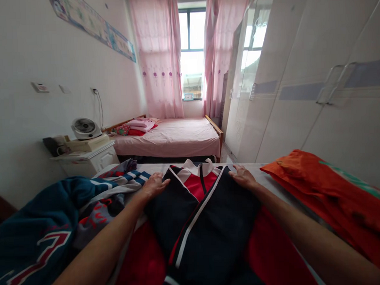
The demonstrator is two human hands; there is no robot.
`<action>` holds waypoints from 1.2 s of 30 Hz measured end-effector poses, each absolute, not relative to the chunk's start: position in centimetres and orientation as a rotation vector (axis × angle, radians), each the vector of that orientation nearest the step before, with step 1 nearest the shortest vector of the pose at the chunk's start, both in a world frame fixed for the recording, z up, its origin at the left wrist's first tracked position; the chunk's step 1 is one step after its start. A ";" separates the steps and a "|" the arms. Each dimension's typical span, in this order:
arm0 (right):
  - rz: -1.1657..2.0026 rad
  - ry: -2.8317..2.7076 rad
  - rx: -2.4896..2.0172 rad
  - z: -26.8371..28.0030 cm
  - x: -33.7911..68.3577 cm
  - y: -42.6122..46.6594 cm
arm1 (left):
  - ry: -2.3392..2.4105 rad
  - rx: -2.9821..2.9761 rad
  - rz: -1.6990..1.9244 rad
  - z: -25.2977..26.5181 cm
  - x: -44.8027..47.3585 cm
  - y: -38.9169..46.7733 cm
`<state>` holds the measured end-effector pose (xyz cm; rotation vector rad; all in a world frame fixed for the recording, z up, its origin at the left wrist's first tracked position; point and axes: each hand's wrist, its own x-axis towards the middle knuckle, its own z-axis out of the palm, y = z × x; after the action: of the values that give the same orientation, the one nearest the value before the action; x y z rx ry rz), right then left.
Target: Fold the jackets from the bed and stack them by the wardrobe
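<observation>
Outstretched, a person's left hand [156, 184] and right hand [243, 176], both unclenched, fingers extended, lie at opposite shoulders of a navy-and-red jacket [219, 224].

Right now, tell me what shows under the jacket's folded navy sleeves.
Under the navy sleeves, red fabric shows below the white collar and at both sides; what lies beneath their middle is covered.

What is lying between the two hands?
In the head view, the navy-and-red jacket, with its white collar, lies between the left hand and right hand.
</observation>
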<state>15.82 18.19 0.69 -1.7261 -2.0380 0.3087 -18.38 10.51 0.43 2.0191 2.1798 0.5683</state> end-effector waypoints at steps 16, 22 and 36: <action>0.930 -1.843 -1.563 -0.6 14.7 24.2 | 1.651 1.293 1.007 0.6 -18.6 17.2; 0.578 -1.852 -1.349 5.8 16.4 16.3 | 1.413 1.346 1.213 7.0 -19.1 9.4; -0.188 -2.392 -1.053 -5.5 28.0 -7.9 | 1.563 2.641 0.751 -2.0 -18.1 -16.2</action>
<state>28.04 -7.88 -5.46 -1.0533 -2.3920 -0.1882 -18.13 -16.24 -2.04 2.6408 1.5634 0.7507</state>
